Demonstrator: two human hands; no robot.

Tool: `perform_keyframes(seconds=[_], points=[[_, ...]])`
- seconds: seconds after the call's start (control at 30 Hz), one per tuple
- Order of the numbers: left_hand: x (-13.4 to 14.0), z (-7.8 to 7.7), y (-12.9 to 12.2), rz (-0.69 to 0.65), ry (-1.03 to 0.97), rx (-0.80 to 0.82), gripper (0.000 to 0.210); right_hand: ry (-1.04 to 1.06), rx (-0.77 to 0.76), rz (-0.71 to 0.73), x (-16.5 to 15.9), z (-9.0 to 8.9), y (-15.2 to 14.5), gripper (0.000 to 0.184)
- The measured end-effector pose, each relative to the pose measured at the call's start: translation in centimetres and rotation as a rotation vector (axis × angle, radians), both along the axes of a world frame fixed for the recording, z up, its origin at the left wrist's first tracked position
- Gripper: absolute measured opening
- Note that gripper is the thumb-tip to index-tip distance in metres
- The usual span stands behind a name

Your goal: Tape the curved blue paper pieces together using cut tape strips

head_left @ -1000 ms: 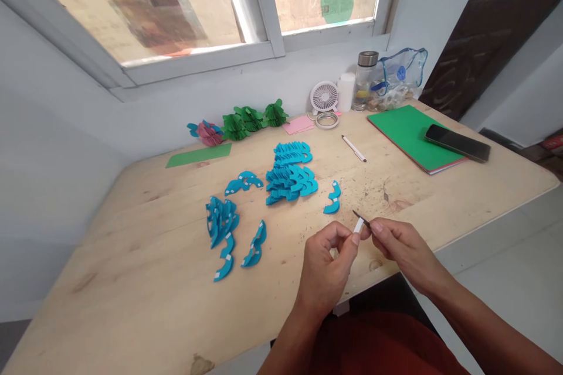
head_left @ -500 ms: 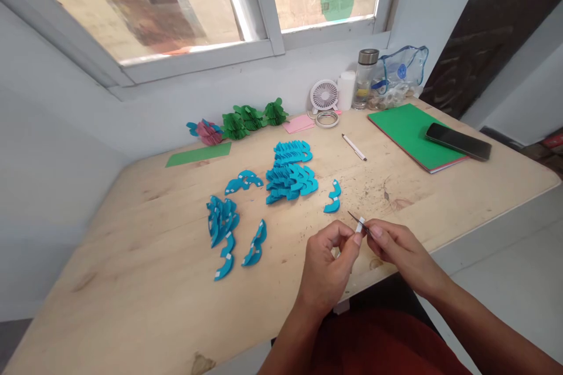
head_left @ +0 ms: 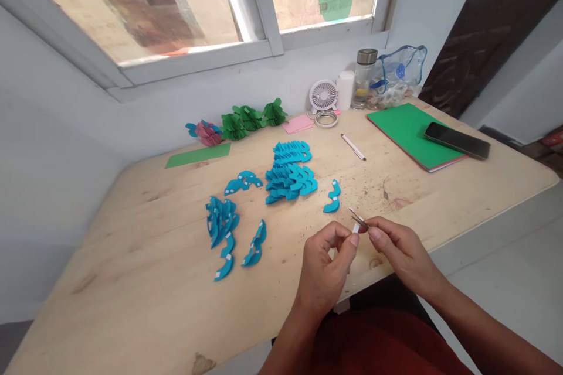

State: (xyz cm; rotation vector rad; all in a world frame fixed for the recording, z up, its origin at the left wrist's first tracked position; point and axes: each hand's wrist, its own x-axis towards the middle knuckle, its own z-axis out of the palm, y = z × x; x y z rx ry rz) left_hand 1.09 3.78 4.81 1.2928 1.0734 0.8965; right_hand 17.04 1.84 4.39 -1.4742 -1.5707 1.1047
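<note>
Pinched between the thumb and forefinger of my left hand (head_left: 328, 263) is a small strip of white tape (head_left: 356, 227). My right hand (head_left: 398, 249) grips dark tweezers (head_left: 361, 222), whose two tips are spread and point up-left, just above the tape. A pale bit shows at the upper tip, too small to make out. Closest to the tweezers lies a wavy blue paper piece (head_left: 334, 196) with white tabs. Farther left are a blue folded stack with white tabs (head_left: 221, 220) and a loose blue piece (head_left: 254, 244). Larger blue stacks (head_left: 291, 181) sit mid-table.
Along the wall stand green paper shapes (head_left: 250, 119), a small fan (head_left: 324, 95), a tape roll (head_left: 326, 119) and a glass bottle (head_left: 363, 82). A white pen (head_left: 353, 147) lies on the wooden table (head_left: 145, 281). To the right, a phone (head_left: 457, 139) rests on green sheets (head_left: 402, 132).
The tweezers' tips, close together before across the tape strip, are now spread apart. The strip sits slightly lower and further left in the left fingers. Both hands have hardly shifted.
</note>
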Motion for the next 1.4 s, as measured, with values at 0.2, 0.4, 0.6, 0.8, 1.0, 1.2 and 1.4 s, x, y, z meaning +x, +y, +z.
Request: perform_keyframes(seconds=[0.2,0.4,0.6,0.8,1.0,1.2,1.4], points=[[-0.08,-0.26,0.06,-0.023,-0.055,-0.003,0.019,-0.028,0.054,0.023,-0.19,0.17,-0.35,0.035],[-0.31,-0.35,0.03,-0.038,-0.065,0.018,0.02,-0.041,0.073,0.036,-0.31,0.6,-0.43,0.033],[-0.41,-0.23,0.15,-0.104,-0.051,0.074,0.019,-0.063,0.099,0.053,-0.49,0.66,-0.53,0.033],[-0.35,-0.27,0.14,-0.089,-0.049,0.061,0.018,-0.063,0.106,0.048,-0.6,0.81,-0.69,0.03],[-0.42,-0.16,0.2,-0.093,-0.059,0.038,0.019,-0.033,0.105,0.057,-0.68,0.77,-0.76,0.029],[-0.49,-0.1,0.15,-0.093,-0.058,0.032,0.017,-0.005,0.103,0.06,-0.8,0.8,-0.85,0.028],[-0.49,-0.06,0.27,-0.105,-0.075,0.035,0.016,0.037,0.122,0.071,-0.81,0.75,-0.77,0.026]])
